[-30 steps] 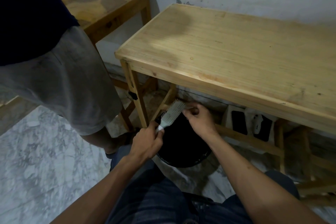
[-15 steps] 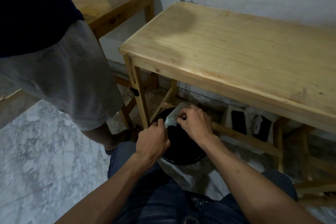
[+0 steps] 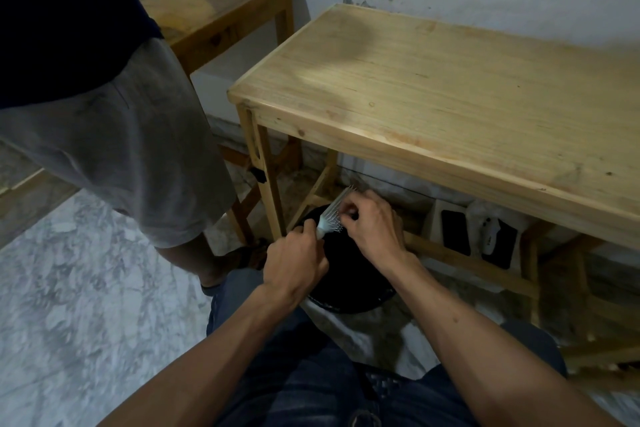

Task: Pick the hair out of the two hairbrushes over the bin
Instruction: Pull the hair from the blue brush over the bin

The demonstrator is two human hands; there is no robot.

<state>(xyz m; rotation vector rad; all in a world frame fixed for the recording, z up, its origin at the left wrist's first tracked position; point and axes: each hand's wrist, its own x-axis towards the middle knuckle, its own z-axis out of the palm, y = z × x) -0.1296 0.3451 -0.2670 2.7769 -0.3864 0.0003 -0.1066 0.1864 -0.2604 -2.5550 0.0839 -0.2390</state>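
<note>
A pale hairbrush (image 3: 331, 215) with thin bristles is held over a black round bin (image 3: 349, 288) on the floor beneath the wooden table. My left hand (image 3: 294, 260) grips the brush's handle, head pointing up and away. My right hand (image 3: 372, 225) has its fingers curled into the bristles on the brush's right side, pinching there; the hair itself is too fine to make out. Much of the brush head is hidden behind my right fingers. Only one hairbrush is in view.
A light wooden table (image 3: 450, 107) stands over the bin, its front leg (image 3: 268, 184) just left of it. A person in grey shorts (image 3: 114, 149) stands at the left. A second wooden table (image 3: 214, 7) is behind. White and black objects (image 3: 485, 232) lie under the table.
My right hand has moved from beside the brush tip down onto the bristles and now pinches into them. The brush has tipped more upright and edge-on above the bin.
</note>
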